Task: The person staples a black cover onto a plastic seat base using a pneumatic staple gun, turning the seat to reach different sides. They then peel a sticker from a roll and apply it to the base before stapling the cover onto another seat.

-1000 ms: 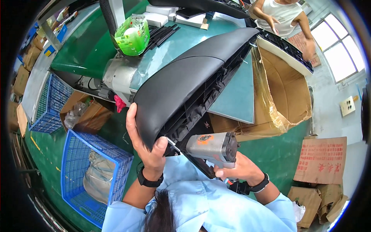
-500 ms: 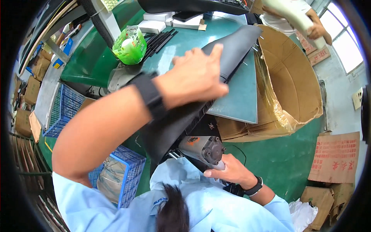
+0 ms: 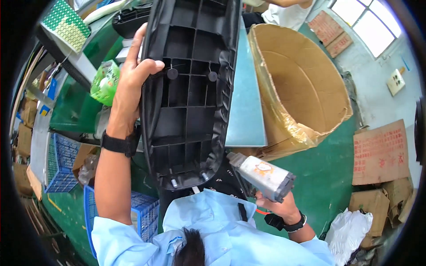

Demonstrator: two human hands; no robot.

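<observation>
A long black vehicle seat (image 3: 186, 88) stands before me with its ribbed plastic underside facing me. Black cover material folds over its rim, wrinkled along the right side, and two metal bolts stick out at the lower end. My left hand (image 3: 133, 73) grips the seat's left edge, its thumb over the rim and the other fingers partly hidden behind. Off to the lower right, my right hand (image 3: 284, 206) is closed round the handle of a grey pneumatic staple gun (image 3: 264, 175). The gun's nose points toward the seat but is apart from it.
A blue-green table (image 3: 248, 111) lies behind the seat. At its right stands a big open cardboard box (image 3: 306, 84). A green bag (image 3: 105, 84) is at the left, above blue crates (image 3: 66, 164). A person in white (image 3: 286, 17) is beyond the box.
The seat, which lay tilted with its smooth top showing, is now upright, underside toward me. My left hand moved from above it to its left edge. The staple gun swung rightward, nose toward the seat.
</observation>
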